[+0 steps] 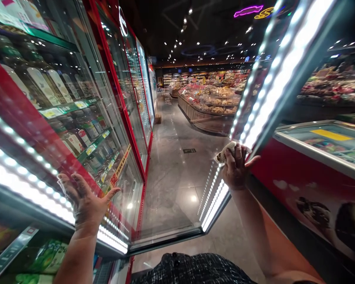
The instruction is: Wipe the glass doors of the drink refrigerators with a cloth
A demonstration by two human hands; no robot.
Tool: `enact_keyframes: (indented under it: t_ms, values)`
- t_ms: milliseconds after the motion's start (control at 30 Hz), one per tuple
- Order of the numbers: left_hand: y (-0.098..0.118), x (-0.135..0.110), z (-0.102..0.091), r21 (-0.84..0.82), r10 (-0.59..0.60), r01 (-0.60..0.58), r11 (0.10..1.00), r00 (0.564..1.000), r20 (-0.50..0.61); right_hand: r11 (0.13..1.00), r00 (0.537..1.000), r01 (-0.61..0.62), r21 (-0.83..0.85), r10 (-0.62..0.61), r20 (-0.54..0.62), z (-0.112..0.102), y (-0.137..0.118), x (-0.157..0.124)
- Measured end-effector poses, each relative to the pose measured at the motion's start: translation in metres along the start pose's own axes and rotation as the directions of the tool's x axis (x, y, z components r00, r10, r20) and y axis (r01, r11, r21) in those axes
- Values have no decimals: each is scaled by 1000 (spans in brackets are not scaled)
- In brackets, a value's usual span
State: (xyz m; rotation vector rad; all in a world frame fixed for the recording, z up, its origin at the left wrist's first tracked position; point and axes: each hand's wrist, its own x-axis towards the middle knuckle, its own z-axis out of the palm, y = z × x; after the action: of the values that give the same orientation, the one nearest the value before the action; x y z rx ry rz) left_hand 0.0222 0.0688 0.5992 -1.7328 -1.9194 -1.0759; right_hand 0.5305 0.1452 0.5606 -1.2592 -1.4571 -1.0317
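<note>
In front of me stands a glass door (pixel 171 213) swung out from a tall red-framed drinks fridge, with bright light strips down both sides. My left hand (pixel 87 199) has its fingers and thumb spread and lies at the left light strip (pixel 32 185); nothing shows in it. At the opposite side, my right hand (pixel 236 163) holds a crumpled, pale, soiled cloth (pixel 225 153) against the right light strip (pixel 272 83). Its palm side is hidden from me.
Bottles (pixel 44 81) line the fridge shelves on the left. Green packs (pixel 49 252) lie at lower left. A red chest freezer (pixel 307 173) stands close on the right. Beyond the glass, a tiled aisle (pixel 171 157) runs past a rounded display counter (pixel 207 114).
</note>
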Motion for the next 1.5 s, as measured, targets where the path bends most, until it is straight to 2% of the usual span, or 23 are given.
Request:
enact_keyframes:
  t_ms: [67,133,267,367,500,567,633,700,833,1067,1200,1300,1433,1500]
  values:
    - [2,1,0,13,-3,3,1000,1000,-26,1000,1000,-14,2,14,-15,-2,6,22]
    - [2,2,0,42,37,-35,999,997,-68,1000,999,-29,-3,29,-19,-8,8,30]
    - [1,2,0,48,86,-82,995,993,-86,998,999,49,26,-48,-3,-23,3,11]
    - [5,0,-1,8,42,-42,999,997,-66,996,996,82,44,-82,-23,-27,-1,7]
    - [10,-1,-3,-35,-66,65,997,998,-11,998,996,39,41,-35,-79,-23,2,48]
    - [9,-1,-3,-35,-60,60,998,998,-2,999,994,27,31,-24,-107,-22,5,69]
    - [4,-1,-1,-29,-31,31,999,999,-14,999,989,27,38,-21,-144,-25,5,75]
    - [-1,-1,2,-27,-9,8,1000,1000,-9,997,988,32,71,-21,-156,-29,1,67]
    - [-7,1,5,-27,-12,13,1000,1000,13,995,996,6,100,3,-89,-34,-14,43]
    - [2,3,1,-154,-144,158,975,985,96,994,995,-42,104,51,-90,-21,-29,61]
    - [1,0,2,-169,-157,168,971,984,79,983,997,12,183,3,-83,-16,-34,28]
    - [2,-2,3,-133,-106,108,985,994,22,969,997,44,242,-28,-72,-13,-35,11]
    - [3,-2,2,-82,-21,20,996,1000,-18,962,996,24,271,1,-92,-12,-34,35]
    - [4,-2,2,-70,-35,36,997,999,5,964,998,30,264,-14,-61,-13,-38,45]
